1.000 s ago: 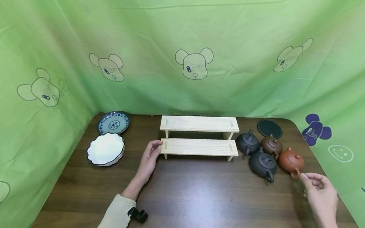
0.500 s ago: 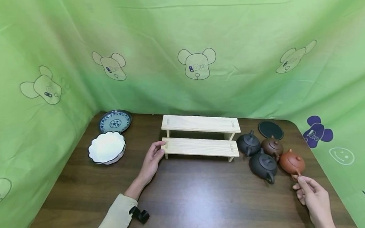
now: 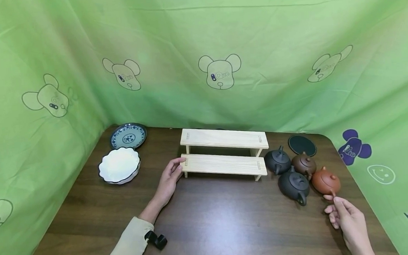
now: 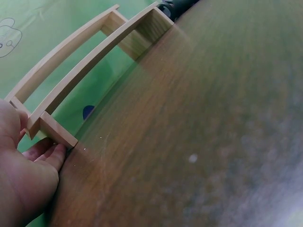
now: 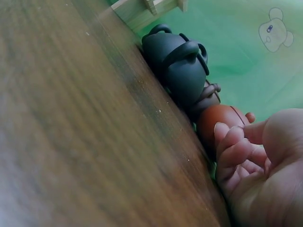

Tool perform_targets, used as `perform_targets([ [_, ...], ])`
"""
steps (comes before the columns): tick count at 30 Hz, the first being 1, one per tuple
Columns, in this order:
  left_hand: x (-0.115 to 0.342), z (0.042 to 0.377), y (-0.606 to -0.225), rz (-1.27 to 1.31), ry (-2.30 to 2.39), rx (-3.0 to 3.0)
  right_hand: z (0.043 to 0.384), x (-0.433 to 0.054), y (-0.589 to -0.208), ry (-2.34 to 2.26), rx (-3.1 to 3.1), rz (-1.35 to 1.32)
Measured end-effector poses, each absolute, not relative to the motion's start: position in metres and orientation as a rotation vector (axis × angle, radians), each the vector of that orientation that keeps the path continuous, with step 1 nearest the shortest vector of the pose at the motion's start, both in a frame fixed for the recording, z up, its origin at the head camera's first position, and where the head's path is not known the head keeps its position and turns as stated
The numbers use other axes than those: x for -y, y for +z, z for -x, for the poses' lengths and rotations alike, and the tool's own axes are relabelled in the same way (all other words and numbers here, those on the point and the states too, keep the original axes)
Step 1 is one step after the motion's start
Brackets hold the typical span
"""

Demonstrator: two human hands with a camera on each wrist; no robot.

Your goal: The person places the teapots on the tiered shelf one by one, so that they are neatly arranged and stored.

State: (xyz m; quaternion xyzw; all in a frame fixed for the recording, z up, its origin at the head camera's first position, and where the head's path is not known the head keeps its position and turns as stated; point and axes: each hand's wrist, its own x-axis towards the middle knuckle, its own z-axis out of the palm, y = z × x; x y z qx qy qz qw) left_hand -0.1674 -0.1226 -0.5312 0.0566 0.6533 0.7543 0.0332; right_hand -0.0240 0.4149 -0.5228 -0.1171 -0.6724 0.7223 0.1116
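At the right of the head view, my right hand pinches the handle of a reddish-orange teapot, which stands on the table. The fingers hide most of that handle. A brown teapot and two black teapots, one nearer and one behind it, stand close beside it. My left hand grips the left end of a two-step wooden display stand. In the left wrist view, its thumb is by the board of the stand and fingers lie against the leg.
A round black coaster lies behind the teapots. At the left are a white scalloped dish and a blue patterned plate. A green printed curtain encloses the back and sides of the brown table.
My right hand has moved left to the reddish-orange teapot's handle and its fingers have closed on it. The left hand stays on the stand; the teapots stand where they were.
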Motion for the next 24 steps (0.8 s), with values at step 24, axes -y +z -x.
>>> perform_targets([
  [24,0.1216,0.1664,-0.5289,-0.165,2.299,-2.065,0.0267,-0.4138,-0.5194,2.250,1.808,0.441],
])
